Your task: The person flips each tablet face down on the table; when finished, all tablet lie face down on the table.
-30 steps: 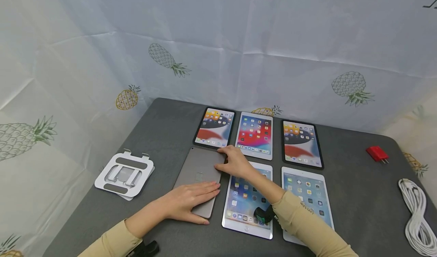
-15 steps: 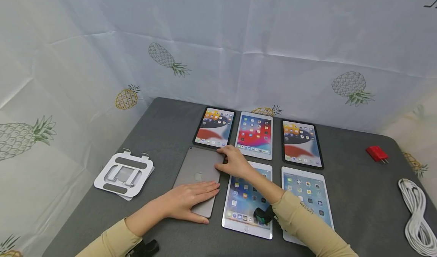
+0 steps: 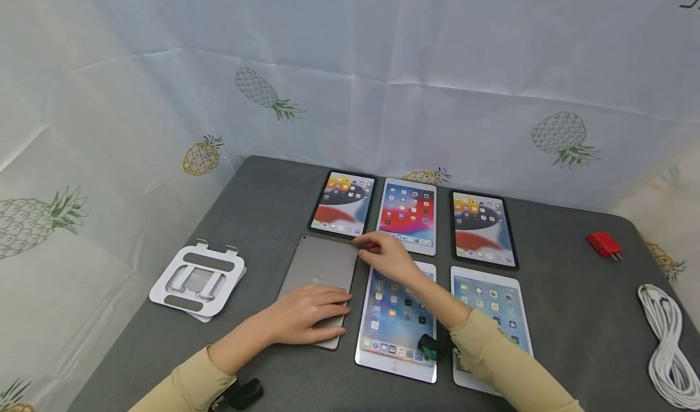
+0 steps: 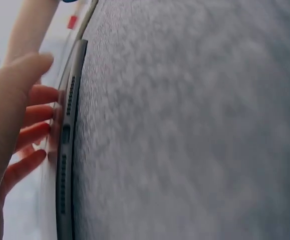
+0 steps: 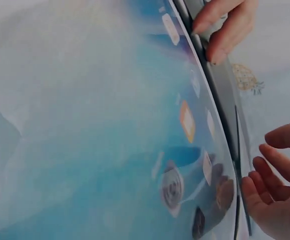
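A grey tablet [image 3: 324,255] lies face down on the dark table, its back showing a logo partly covered by my left hand [image 3: 308,315]. The left fingers lie loosely spread over its lower half, fingertips close to its right edge. In the left wrist view the left thumb [image 4: 32,70] is raised above the tablet's port edge [image 4: 67,135]. My right hand [image 3: 389,257] is at the tablet's upper right corner, fingers loosely bent. In the right wrist view the right thumb and fingers [image 5: 277,175] are apart, with nothing between them.
Beside the grey tablet lies a white tablet [image 3: 395,339], with another white tablet [image 3: 487,296] further right. Behind are two black-framed tablets [image 3: 344,202] [image 3: 483,230] and a white tablet [image 3: 408,214]. A folded white stand [image 3: 205,258] lies left; a red charger [image 3: 604,245] and coiled white cable [image 3: 664,345] lie right.
The left thumb has come up from the table by the lower edge and over the grey tablet. The right hand has shifted slightly right, its thumb drawing away from the tablet's edge.
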A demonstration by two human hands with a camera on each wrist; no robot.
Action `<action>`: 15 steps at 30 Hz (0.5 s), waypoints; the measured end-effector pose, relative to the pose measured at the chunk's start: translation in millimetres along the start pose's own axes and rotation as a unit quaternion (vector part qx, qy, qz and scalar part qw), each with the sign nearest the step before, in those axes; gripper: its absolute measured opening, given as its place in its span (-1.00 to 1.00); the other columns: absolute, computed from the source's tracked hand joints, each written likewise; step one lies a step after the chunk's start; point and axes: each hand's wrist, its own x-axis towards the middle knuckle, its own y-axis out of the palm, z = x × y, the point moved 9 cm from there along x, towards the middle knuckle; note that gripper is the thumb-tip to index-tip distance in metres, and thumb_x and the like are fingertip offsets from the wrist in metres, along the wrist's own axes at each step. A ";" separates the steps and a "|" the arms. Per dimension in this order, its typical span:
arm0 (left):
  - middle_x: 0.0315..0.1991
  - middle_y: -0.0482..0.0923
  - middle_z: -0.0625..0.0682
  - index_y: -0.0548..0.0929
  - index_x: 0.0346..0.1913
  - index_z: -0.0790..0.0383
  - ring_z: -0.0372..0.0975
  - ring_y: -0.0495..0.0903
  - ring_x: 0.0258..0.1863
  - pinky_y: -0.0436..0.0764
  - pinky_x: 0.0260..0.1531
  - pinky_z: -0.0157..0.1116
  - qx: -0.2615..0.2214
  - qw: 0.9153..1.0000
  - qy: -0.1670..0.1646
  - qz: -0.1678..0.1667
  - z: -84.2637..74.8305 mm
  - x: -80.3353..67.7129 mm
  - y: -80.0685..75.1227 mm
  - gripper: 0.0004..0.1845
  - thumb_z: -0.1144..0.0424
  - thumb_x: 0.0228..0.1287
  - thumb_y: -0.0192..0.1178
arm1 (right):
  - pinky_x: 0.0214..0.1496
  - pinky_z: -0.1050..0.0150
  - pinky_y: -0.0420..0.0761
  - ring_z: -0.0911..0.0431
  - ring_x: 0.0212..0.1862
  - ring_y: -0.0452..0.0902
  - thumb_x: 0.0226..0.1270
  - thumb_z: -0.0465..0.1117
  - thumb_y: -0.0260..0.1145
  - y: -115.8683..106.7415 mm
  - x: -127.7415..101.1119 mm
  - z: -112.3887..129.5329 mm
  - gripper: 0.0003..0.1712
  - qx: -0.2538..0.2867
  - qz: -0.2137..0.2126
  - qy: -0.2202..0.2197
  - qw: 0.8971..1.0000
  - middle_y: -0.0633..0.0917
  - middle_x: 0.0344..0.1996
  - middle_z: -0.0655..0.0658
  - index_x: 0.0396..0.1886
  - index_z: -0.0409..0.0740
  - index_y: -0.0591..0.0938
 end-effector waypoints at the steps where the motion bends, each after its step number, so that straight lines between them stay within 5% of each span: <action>1: 0.07 0.63 0.03 0.72 -0.01 0.14 -0.17 0.56 0.12 0.52 0.10 -0.22 0.001 1.000 -0.003 -0.006 -0.3 2.2 -0.4 -0.67 0.02 0.32 0.25 | 0.08 0.13 0.59 0.02 0.04 0.58 0.34 -0.27 0.31 -4.8 -2.2 -1.0 -0.72 0.010 -0.005 0.006 1.000 0.66 0.00 -0.09 0.03 -0.10 0.69; 5: -0.06 0.68 -0.06 0.76 -0.10 0.10 -0.28 0.60 0.01 0.56 0.02 -0.31 -0.022 0.999 -0.033 -0.023 -2.2 11.5 -1.7 -0.79 0.12 0.30 0.27 | 0.05 0.08 0.60 0.01 0.05 0.57 0.40 -0.22 0.26 -24.5 -13.4 -6.4 -0.77 0.058 -0.018 0.045 0.997 0.68 -0.01 -0.04 0.00 -0.04 0.70; 9: -0.09 0.68 -0.15 0.76 -0.08 0.12 -0.39 0.59 -0.04 0.58 -0.05 -0.37 -0.117 0.988 -0.091 -0.041 -2.0 20.4 -2.4 -0.80 0.15 0.35 0.23 | 0.12 0.03 0.56 -0.03 0.09 0.52 0.44 -0.18 0.23 -41.1 -30.6 -20.5 -0.74 0.126 -0.028 0.108 0.986 0.66 0.03 -0.09 0.04 -0.08 0.67; 12: -0.09 0.69 -0.15 0.75 -0.05 0.16 -0.40 0.59 -0.07 0.59 -0.09 -0.34 -0.226 0.960 -0.158 -0.058 1.9 23.6 -0.4 -0.80 0.20 0.37 0.22 | 0.21 0.02 0.50 -0.07 0.12 0.51 0.45 -0.19 0.21 -50.4 -47.8 -32.4 -0.68 0.172 -0.041 0.152 0.973 0.63 0.10 -0.16 0.12 -0.15 0.63; 15: -0.04 0.68 -0.04 0.71 0.00 0.24 -0.29 0.62 -0.06 0.62 -0.10 -0.31 -0.330 0.911 -0.236 -0.069 8.0 22.7 6.4 -0.77 0.25 0.38 0.20 | 0.26 0.01 0.45 -0.09 0.17 0.46 0.45 -0.22 0.18 -56.8 -67.2 -41.3 -0.61 0.204 -0.048 0.186 0.960 0.56 0.19 -0.21 0.22 -0.19 0.56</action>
